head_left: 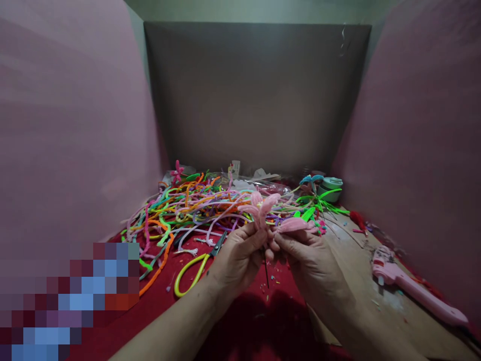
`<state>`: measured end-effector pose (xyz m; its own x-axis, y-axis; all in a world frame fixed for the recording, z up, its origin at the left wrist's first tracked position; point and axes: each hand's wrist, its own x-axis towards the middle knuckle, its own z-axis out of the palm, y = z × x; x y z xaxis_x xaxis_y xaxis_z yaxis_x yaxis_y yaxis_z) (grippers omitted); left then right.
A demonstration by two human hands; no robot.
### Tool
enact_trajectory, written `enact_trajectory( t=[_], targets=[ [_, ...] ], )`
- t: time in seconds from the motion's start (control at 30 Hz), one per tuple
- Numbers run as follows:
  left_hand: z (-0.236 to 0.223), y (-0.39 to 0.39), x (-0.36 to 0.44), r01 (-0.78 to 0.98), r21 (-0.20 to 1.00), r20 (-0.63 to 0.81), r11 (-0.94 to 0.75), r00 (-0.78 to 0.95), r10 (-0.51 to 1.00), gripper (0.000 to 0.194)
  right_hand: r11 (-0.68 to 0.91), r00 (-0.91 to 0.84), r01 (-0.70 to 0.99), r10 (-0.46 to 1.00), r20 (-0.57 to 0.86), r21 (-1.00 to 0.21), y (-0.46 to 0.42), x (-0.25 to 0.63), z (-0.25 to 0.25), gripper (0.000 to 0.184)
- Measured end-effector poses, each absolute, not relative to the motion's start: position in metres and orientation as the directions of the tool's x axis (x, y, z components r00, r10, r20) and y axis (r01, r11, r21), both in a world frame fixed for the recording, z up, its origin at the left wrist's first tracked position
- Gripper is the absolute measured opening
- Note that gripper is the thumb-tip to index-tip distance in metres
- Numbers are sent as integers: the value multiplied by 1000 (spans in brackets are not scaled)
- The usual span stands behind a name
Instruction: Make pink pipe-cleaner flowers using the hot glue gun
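My left hand (246, 250) pinches the base of a pink pipe-cleaner flower (260, 206), which stands upright with spread petals and a yellowish middle. A thin dark stem (266, 271) hangs below the fingers. Close against it, my right hand (306, 253) is closed on a pink pipe-cleaner petal (295, 225) that points to the right. The fingertips of both hands meet at the flower's base, so where the petal touches the flower is hidden. Left of my left hand lie scissors with yellow handles (191, 273), partly behind the wrist.
A tangled heap of coloured pipe cleaners (191, 205) spreads across the back of the red cloth (240, 326). At right, a pink glue gun (417, 288) lies on a brown board (361, 260). A mint-green container (331, 188) stands behind. Pink panels (417, 125) flank both sides.
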<state>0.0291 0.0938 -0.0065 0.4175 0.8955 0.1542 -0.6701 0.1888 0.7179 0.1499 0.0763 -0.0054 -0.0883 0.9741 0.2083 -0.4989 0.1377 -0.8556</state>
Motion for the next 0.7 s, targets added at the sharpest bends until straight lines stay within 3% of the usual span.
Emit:
enact_trajectory(
  t=[0.17, 0.33, 0.4, 0.5, 0.7],
  targets=[
    [-4, 91, 28, -588, 806, 206, 70, 390, 897, 10, 208, -41, -464, 966, 256, -861, 79, 155, -5, 9],
    [2, 89, 26, -442, 889, 248, -121, 243, 938, 14, 466, 187, -308, 884, 428, -829, 67, 161, 3, 5],
    [4, 89, 26, -411, 899, 247, -152, 190, 950, 14, 521, 195, -224, 852, 486, -824, 60, 157, 7, 7],
    [4, 88, 27, -360, 911, 265, -202, 135, 955, 14, 535, 160, -175, 844, 512, -827, 54, 150, 9, 7],
    [0, 85, 27, -332, 918, 269, -217, 119, 956, 13, 467, 116, -231, 884, 452, -854, 58, 145, 12, 7]
  ],
)
